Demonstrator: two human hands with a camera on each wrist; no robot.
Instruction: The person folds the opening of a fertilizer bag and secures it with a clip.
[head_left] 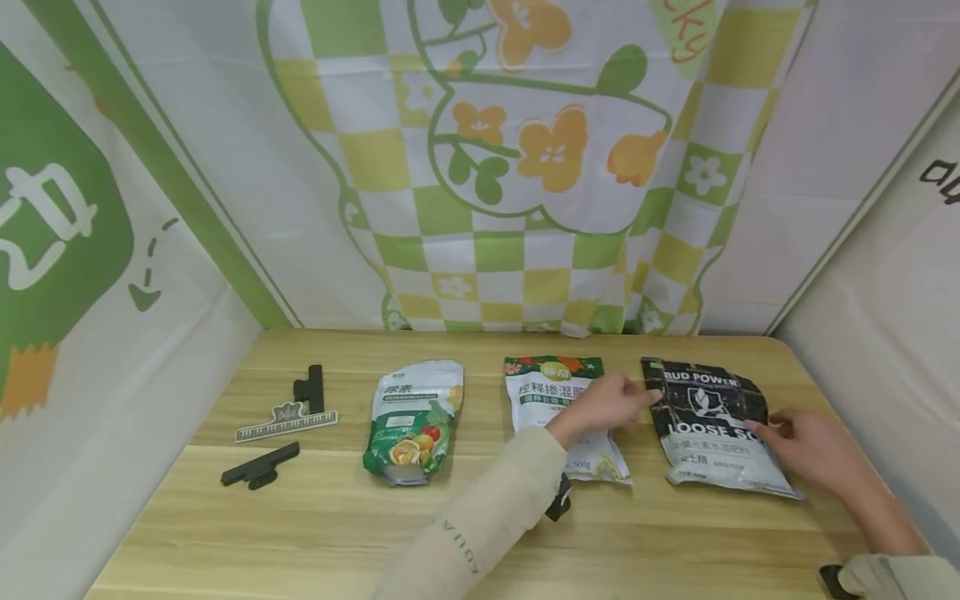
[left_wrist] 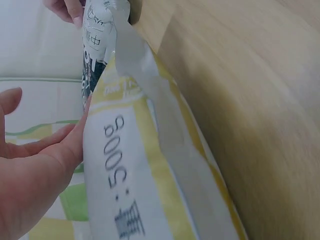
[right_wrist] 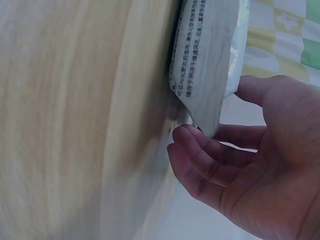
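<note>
A black-and-white bag marked LOOSE SOIL (head_left: 705, 442) lies at the right of the table, between both hands. My right hand (head_left: 813, 450) grips its right edge; in the right wrist view the thumb rests on the bag's face and the curled fingers (right_wrist: 215, 160) are at its underside. From the left, my left hand (head_left: 615, 404) reaches across a white-and-green fertilizer bag (head_left: 551, 379), its extended fingertips right at the black bag's left edge. The left wrist view shows that hand (left_wrist: 40, 170) with thumb and fingers apart, partly hidden behind the white bag with yellow trim (left_wrist: 125, 160).
A green-and-white pouch (head_left: 412, 425) with a fruit picture lies left of centre. Farther left are a black clip (head_left: 311, 390), a clip with a piano-key pattern (head_left: 288, 425) and another black clip (head_left: 261, 467). A checkered curtain (head_left: 510, 250) hangs behind the wooden table (head_left: 315, 533).
</note>
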